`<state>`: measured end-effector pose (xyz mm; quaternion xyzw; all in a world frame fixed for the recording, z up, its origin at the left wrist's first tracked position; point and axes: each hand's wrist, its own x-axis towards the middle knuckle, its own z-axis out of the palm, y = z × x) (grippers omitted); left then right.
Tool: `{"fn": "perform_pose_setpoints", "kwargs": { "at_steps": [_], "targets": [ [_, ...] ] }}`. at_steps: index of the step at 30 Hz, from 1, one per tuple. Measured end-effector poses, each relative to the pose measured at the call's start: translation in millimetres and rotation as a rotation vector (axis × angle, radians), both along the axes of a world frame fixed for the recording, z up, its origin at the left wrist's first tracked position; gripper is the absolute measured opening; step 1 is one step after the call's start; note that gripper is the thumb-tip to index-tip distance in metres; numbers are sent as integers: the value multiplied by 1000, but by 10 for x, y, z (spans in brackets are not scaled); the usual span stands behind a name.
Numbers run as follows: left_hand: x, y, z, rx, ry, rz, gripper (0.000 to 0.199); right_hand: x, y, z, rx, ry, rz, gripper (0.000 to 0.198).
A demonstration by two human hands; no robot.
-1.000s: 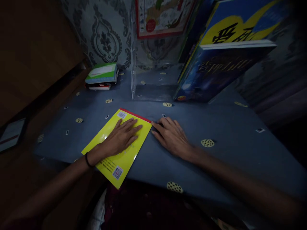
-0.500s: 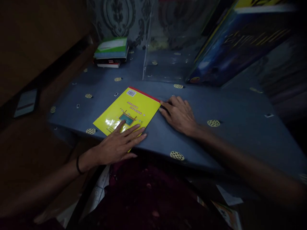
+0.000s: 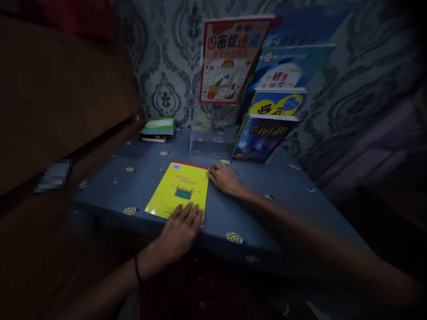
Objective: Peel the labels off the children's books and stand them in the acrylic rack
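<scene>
Yellow book [image 3: 178, 189], straighter than before, looks nearly aligned; left hand [image 3: 181, 232] flat atop, right hand [image 3: 225, 179] half-curled at its corner, grip unclear

Small book stack [image 3: 158, 127], red-bordered book [image 3: 230, 66] on clear stand [image 3: 212, 145], patterned wallpaper [image 3: 166, 95]

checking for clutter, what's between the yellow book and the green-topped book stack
Head view: only patterned tablecloth separates the yellow book from the book stack.
</scene>
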<state>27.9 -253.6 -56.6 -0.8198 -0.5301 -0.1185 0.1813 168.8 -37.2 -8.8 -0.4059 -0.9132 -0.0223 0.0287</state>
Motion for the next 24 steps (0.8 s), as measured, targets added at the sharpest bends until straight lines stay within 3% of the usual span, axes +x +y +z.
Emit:
{"fn": "perform_pose_setpoints", "kwargs": {
  "at_steps": [3,5,14,21,24],
  "targets": [
    [325,154,49,0,-6,87,45,-99,113,55,-2,-18,-31,40],
    [386,216,100,-20,-37,83,50,-135,116,46,4,-10,-50,42],
    [34,216,165,-133,-51,-153,47,-113,119,-160,-29,131,-87,50],
    [-129,335,100,-229,-166,-284,60,-86,62,-82,-88,163,-123,52],
    [-372,553,16,-158,-275,-186,44,-53,-141,-19,-109,155,-133,60]
  ]
}}
